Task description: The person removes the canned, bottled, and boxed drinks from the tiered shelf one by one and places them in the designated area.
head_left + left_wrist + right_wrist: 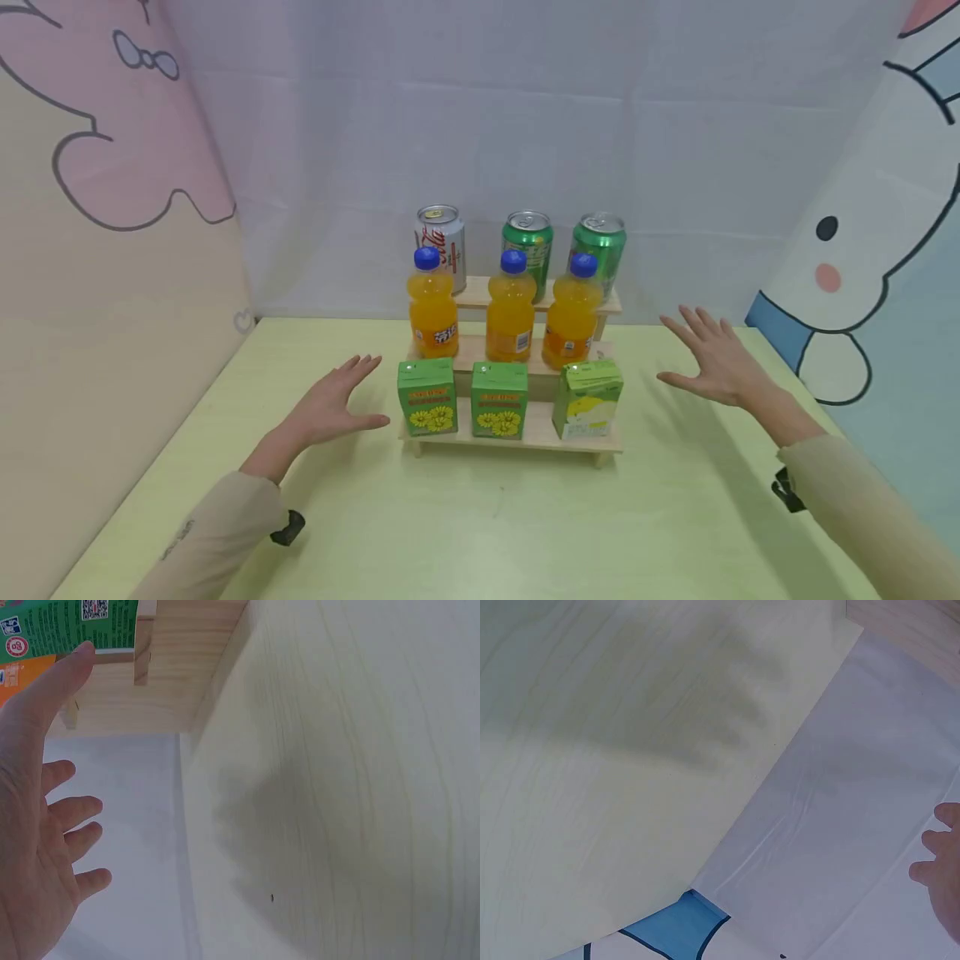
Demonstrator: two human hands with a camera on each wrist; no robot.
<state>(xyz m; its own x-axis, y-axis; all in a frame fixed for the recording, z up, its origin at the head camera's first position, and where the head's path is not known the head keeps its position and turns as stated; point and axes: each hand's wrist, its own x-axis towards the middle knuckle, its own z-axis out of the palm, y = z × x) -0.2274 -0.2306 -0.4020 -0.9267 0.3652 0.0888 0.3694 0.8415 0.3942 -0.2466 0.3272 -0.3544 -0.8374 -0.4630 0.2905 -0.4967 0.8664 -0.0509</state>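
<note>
My left hand (330, 407) hovers over the table just left of a three-step wooden rack (540, 427), fingers spread and holding nothing. Nearest it is a green drink carton (427, 398) on the lowest step; in the left wrist view the thumb overlaps that carton's edge. Out to the right of the rack, my right hand (716, 358) is held up with fingers apart and nothing in it. Beside the first carton stand a second green carton (499, 402) and a lighter pear-pictured carton (588, 402). Orange soda bottles (512, 317) with blue caps fill the middle step.
On the top step are a silver cola can (452, 250) and two green cans (529, 237) (600, 242). A pale wooden table (495, 525) carries the rack. Behind it hangs a whitish curtain (360, 167), with cartoon-printed cloth at both sides.
</note>
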